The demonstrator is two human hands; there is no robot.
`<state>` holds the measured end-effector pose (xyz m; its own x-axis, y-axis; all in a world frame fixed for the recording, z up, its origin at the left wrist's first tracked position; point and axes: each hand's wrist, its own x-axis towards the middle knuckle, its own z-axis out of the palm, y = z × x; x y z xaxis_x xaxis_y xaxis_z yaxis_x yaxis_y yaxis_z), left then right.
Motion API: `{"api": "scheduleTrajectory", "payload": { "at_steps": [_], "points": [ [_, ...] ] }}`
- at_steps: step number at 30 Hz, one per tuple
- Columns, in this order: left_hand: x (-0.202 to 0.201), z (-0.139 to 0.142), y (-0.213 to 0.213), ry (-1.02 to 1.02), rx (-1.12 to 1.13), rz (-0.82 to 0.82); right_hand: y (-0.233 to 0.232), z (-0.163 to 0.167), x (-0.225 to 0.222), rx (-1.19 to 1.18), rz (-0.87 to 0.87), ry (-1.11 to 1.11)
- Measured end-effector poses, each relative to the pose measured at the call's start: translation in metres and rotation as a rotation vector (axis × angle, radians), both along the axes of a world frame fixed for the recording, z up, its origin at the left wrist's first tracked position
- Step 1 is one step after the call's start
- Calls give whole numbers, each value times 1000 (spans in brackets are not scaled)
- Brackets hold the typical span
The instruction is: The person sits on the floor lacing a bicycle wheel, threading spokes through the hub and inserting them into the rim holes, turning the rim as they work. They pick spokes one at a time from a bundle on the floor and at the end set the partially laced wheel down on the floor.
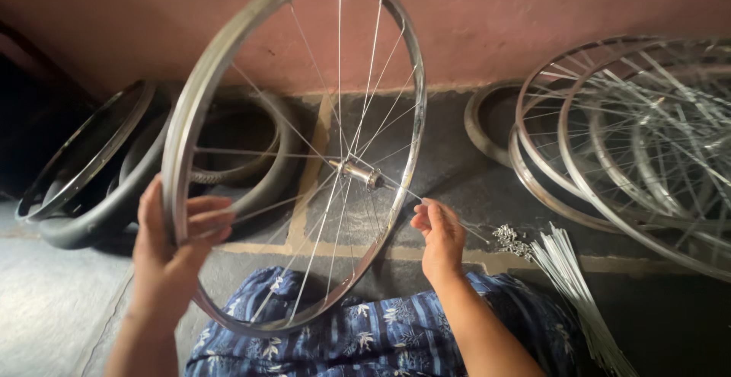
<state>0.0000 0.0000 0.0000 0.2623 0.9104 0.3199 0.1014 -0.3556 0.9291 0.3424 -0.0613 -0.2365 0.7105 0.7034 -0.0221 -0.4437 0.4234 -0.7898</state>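
above a lap draped in blue floral cloth point(381, 331), the person is holding a silver bicycle wheel rim point(199, 95) upright and slightly tilted, its lower edge resting on the cloth. the left hand point(171, 244) is wrapping around the rim's left side, fingers curling over the metal and thumb pressing behind it. the right hand point(439, 236) is sitting just outside the rim's right edge, fingertips pinching a thin spoke point(396, 185) that is running out from the hub point(358, 171) at the wheel's centre. near that hand, a bundle of loose spokes point(571, 285) is lying on the dark floor with a small heap of spoke nipples point(512, 240) touching its upper end. further right, several laced wheels point(632, 133) are leaning against the pink wall point(495, 11). to the left, black tyres point(106, 209) and a bare rim point(84, 152) are lying on the floor.
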Motion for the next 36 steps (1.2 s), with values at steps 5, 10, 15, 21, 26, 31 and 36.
{"api": "scheduleTrajectory", "payload": {
  "at_steps": [5, 10, 15, 21, 26, 31, 36],
  "points": [
    [-4, -34, -9, -61, 50, -34, -4, 4, 6, 66, -45, 37],
    [-12, -51, -21, -18, 53, -15, -6, 10, 7, 102, -13, 83],
    [-7, -69, -31, -96, 93, -86, 19, 34, -8, 11, 60, -32],
    [12, -95, -61, -113, 167, -80, 53, 61, -26, -30, 54, -220],
    [3, -86, -49, -328, -254, -194, 51, 65, -26, 1, 91, -171],
    [41, -87, 29, -477, -645, -465, 47, 68, -33, -42, 148, -193],
    [133, -109, 94, -305, -847, -293, 48, 69, -37, 13, 166, -184]
  ]
}}
